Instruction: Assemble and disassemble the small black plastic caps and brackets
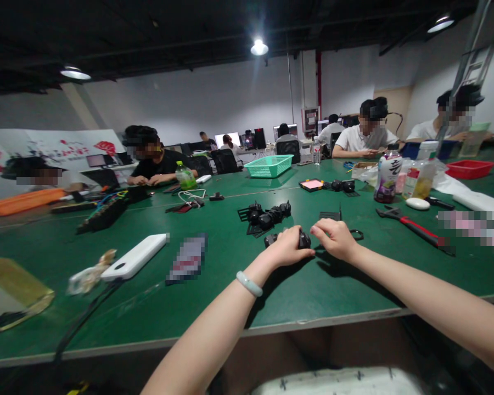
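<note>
Black part (304,239) | left hand (286,245): fingers clamped on it | right hand (336,237): fingers curled, hold unclear | seems midway; pile (266,221) beyond looks untouched

Pale green bangle (249,283), bare forearms (214,334)

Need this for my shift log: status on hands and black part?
Left hand on black part. Right hand beside it, curled, grip unclear. Black pieces lie just beyond.
</note>
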